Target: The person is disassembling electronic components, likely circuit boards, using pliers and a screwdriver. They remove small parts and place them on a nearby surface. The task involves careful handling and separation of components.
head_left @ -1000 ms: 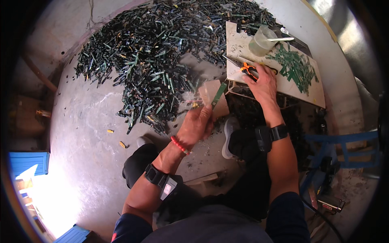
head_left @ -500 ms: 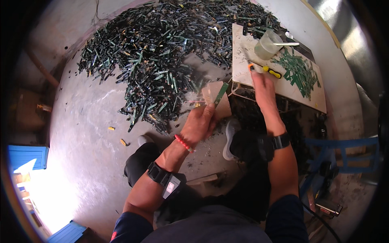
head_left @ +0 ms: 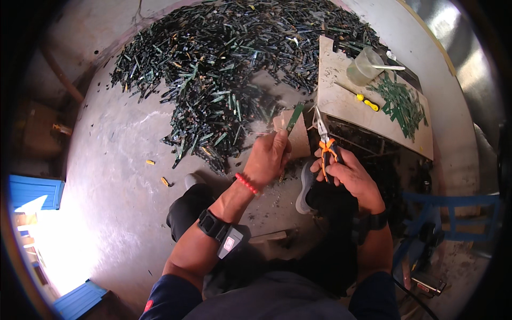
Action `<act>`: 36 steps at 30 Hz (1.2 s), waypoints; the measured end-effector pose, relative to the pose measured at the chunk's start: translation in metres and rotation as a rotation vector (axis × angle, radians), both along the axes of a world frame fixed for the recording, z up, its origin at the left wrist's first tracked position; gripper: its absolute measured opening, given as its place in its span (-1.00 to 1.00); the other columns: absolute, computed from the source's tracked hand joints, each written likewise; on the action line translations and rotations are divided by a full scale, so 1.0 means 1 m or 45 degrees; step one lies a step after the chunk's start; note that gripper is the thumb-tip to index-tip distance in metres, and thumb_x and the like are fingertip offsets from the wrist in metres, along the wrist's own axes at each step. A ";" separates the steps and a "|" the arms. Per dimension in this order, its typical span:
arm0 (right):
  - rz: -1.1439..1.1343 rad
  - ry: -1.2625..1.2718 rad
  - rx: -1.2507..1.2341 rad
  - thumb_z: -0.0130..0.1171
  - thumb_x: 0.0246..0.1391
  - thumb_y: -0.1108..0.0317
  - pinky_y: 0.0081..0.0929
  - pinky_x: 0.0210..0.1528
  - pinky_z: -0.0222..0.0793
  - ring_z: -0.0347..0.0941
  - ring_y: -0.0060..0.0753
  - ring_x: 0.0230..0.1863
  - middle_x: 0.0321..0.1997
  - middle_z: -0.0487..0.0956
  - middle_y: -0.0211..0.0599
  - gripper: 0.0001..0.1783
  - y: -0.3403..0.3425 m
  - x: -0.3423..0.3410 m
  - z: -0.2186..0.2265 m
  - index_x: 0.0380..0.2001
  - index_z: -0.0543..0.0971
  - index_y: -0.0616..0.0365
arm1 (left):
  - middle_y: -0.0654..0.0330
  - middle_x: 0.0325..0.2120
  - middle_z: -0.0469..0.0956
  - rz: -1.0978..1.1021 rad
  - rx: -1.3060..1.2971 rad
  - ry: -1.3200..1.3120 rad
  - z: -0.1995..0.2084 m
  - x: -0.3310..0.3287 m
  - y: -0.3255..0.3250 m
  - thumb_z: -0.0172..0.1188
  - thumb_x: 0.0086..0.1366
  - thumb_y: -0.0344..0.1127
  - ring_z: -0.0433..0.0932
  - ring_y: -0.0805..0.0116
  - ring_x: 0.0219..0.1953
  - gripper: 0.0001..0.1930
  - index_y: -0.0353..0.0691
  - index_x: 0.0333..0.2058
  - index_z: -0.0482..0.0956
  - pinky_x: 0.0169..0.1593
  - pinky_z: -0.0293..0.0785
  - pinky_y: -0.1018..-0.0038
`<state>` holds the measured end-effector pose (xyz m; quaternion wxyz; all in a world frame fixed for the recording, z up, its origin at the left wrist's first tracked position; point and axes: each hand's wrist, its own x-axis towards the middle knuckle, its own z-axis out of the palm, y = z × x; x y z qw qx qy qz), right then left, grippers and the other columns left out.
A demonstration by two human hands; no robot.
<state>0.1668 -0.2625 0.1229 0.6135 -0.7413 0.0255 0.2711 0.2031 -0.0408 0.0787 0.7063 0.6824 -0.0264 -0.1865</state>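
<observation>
My left hand [head_left: 269,159] pinches a narrow green strip [head_left: 295,116], which looks like a piece of circuit board and points up and away from me. My right hand [head_left: 353,178] is closed round the orange-and-black handles of long-nose pliers [head_left: 323,130]. Their jaws point away from me, a short way right of the strip and not touching it. Behind the strip, a pale flat piece like cardboard [head_left: 301,138] is partly covered by my left hand. A yellow-handled screwdriver [head_left: 368,103] lies on the low table [head_left: 336,98].
A large heap of dark and green strips [head_left: 213,69] spreads over the floor. On the table stand a translucent plastic cup [head_left: 364,68] with a white-handled tool across it and a pile of green strips [head_left: 402,106]. A blue chair [head_left: 453,218] stands at the right.
My right hand has come back from the table toward me, bringing the pliers near the strip. The left hand keeps its hold on the strip. The view has shifted slightly.
</observation>
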 end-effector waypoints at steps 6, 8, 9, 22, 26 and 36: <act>0.126 0.040 -0.069 -0.03 0.01 0.47 -0.62 -0.41 0.40 0.42 -0.50 -0.17 -0.08 0.46 -0.23 -0.45 -0.001 -0.005 -0.016 0.13 0.27 0.27 | 0.28 -0.77 0.34 0.062 -0.059 0.089 0.003 0.001 -0.005 -0.17 0.43 -0.05 0.26 0.55 -0.78 -0.50 -0.33 -0.56 0.40 -0.69 0.19 0.56; 0.166 0.000 -0.077 -0.02 0.00 0.50 -0.60 -0.39 0.43 0.43 -0.47 -0.13 -0.10 0.47 -0.25 -0.47 0.002 -0.006 -0.016 0.12 0.29 0.28 | 0.28 -0.77 0.34 0.072 -0.068 0.101 0.004 0.001 -0.006 -0.18 0.43 -0.06 0.26 0.55 -0.78 -0.51 -0.33 -0.56 0.40 -0.69 0.19 0.57; 0.164 0.001 -0.076 -0.01 0.01 0.49 -0.60 -0.38 0.43 0.42 -0.49 -0.13 -0.11 0.46 -0.29 -0.47 0.004 -0.005 -0.015 0.12 0.29 0.27 | 0.29 -0.77 0.34 0.063 -0.056 0.085 0.003 0.001 -0.006 -0.17 0.43 -0.06 0.26 0.55 -0.78 -0.51 -0.33 -0.56 0.40 -0.69 0.19 0.57; 0.213 0.090 -0.138 -0.01 0.03 0.50 -0.62 -0.45 0.44 0.42 -0.53 -0.20 -0.19 0.45 -0.35 -0.61 0.002 0.001 -0.021 -0.01 0.36 0.23 | 0.31 -0.74 0.31 0.004 -0.025 0.086 -0.005 0.003 -0.011 -0.17 0.41 0.01 0.25 0.57 -0.78 -0.51 -0.30 -0.51 0.41 -0.70 0.15 0.60; 0.223 0.090 -0.121 -0.01 0.04 0.48 -0.63 -0.47 0.43 0.41 -0.54 -0.25 -0.21 0.45 -0.37 -0.62 0.007 0.002 -0.020 -0.01 0.35 0.23 | 0.31 -0.74 0.32 -0.001 -0.015 0.081 -0.005 0.003 -0.009 -0.17 0.41 0.01 0.25 0.57 -0.77 -0.51 -0.30 -0.51 0.41 -0.70 0.16 0.61; 0.214 0.056 -0.098 0.00 0.04 0.43 -0.66 -0.51 0.34 0.39 -0.59 -0.31 -0.27 0.46 -0.43 -0.62 0.011 0.002 -0.020 -0.03 0.36 0.20 | 0.26 -0.80 0.32 0.014 0.051 -0.013 -0.004 0.001 -0.009 -0.18 0.43 -0.04 0.27 0.49 -0.78 -0.48 -0.33 -0.60 0.41 -0.66 0.21 0.50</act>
